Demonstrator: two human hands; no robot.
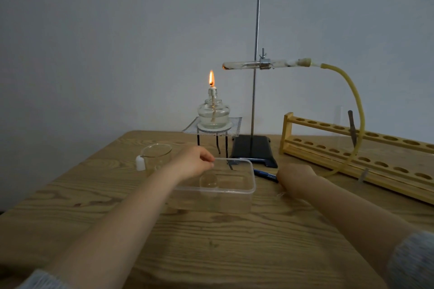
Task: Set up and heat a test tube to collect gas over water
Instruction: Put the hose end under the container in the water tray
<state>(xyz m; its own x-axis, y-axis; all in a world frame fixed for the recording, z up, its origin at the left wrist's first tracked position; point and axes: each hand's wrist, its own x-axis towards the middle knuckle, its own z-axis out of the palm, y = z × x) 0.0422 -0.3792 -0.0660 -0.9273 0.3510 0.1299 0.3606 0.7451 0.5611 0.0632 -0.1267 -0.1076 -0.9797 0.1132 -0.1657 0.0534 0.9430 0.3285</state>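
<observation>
A test tube is clamped level on a retort stand, with a stopper and a yellow rubber tube at its right end. A lit alcohol lamp stands on a gauze tripod, lower than the tube's closed end and to its left. A clear plastic container sits in front with a small rounded glass vessel inside. My left hand pinches the container's far left rim. My right hand is curled right of the container, and the rubber tube's lower end runs into it.
A glass beaker and a white cap stand left of the container. A blue pen lies between the container and my right hand. A long wooden test tube rack fills the right side. The stand's black base is behind the container.
</observation>
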